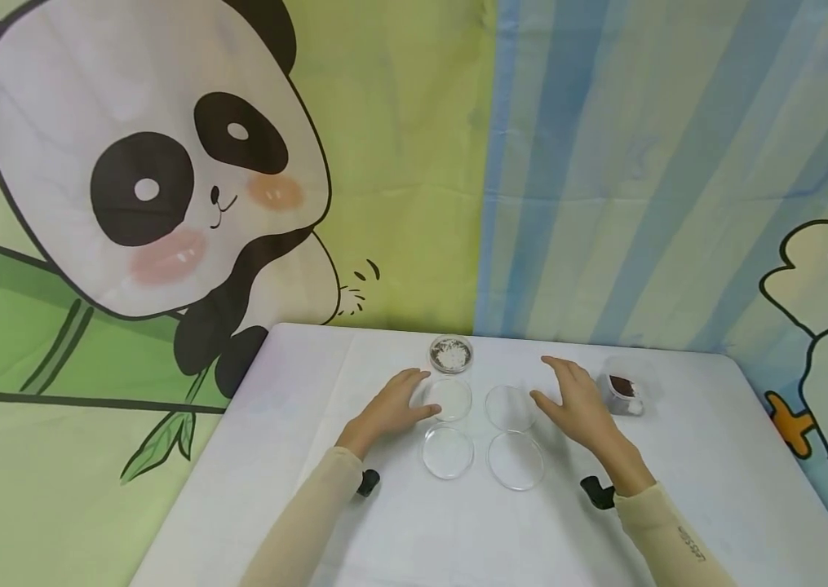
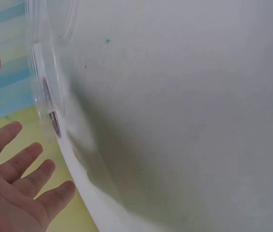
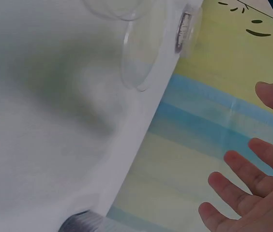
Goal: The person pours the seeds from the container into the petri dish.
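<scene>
Several clear round petri dishes lie in two rows on the white table, among them a back left dish (image 1: pixel 449 399), a back right dish (image 1: pixel 509 408) and a front right dish (image 1: pixel 515 461). My left hand (image 1: pixel 395 406) is spread beside the back left dish, fingers apart and nothing held; whether the thumb touches its rim I cannot tell. On the other side, my right hand (image 1: pixel 577 405) hovers by the back right dish with its fingers spread. Both wrist views show the left fingers (image 2: pixel 30 157) and right fingers (image 3: pixel 245 169) extended, holding nothing.
Behind the others stands a round dish (image 1: pixel 450 355) with white bits over dark matter. At the back right is a small cup (image 1: pixel 621 395) of dark brown material. The white table (image 1: pixel 443 538) meets a printed cloth backdrop (image 1: pixel 414 163).
</scene>
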{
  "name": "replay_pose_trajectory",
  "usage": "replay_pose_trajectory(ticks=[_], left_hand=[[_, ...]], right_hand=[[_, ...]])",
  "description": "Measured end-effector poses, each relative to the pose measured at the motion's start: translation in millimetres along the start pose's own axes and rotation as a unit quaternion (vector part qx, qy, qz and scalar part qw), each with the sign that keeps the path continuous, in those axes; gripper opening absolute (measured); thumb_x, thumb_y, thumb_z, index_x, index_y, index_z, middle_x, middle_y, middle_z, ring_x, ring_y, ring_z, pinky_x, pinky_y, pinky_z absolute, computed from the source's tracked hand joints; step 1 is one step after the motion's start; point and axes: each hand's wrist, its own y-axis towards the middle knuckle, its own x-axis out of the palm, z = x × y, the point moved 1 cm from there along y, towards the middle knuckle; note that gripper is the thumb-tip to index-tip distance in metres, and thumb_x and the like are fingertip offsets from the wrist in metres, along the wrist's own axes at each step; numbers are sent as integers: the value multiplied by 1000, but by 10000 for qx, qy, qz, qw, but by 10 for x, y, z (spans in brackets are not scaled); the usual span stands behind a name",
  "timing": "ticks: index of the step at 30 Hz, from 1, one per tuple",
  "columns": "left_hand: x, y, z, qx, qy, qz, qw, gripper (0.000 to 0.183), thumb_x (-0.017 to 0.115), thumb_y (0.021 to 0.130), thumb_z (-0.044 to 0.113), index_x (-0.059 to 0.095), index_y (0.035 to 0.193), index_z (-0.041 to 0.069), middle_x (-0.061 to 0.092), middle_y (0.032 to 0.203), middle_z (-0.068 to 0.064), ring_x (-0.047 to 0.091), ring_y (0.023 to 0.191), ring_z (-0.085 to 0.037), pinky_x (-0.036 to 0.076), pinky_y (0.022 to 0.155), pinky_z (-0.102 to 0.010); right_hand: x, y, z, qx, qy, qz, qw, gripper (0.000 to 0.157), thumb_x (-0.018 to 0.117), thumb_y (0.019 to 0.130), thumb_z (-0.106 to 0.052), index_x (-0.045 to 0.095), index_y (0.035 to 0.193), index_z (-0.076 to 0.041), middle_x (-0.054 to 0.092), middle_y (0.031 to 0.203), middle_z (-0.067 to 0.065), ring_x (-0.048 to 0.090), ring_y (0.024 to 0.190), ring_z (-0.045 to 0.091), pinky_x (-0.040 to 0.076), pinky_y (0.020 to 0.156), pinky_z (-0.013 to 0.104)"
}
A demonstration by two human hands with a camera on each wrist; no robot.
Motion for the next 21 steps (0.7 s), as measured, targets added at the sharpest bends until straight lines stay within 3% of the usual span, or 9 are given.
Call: replay_pose_trajectory(ticks=[6,15,21], left_hand=[[60,-40,-23,-26,5,70,10000,77,65,92,57,41,153,16,36,157,-10,31,145,-28,28,116,-46],[94,-28,-47,-97,23,9,9999,78,65,92,57,39,155,19,32,159,-11,29,146,-30,29,115,-49],[77,-19,-35,31,334,-64,9994,79,66,91,58,39,155,19,33,158,-16,27,146,-34,19,116,-57]], right_hand=[[-41,-188,84,-139,-167,493,9985,62,78,88,-16,49,139,6,54,132,27,49,122,46,42,97,61],[-220,-325,369,95,-133,1327,9910,59,81,82,-6,53,132,8,53,127,32,46,118,53,36,93,68],[-297,-412,640,734,-106,1789,9811,63,80,81,-6,50,134,11,48,130,37,40,120,59,30,96,72]])
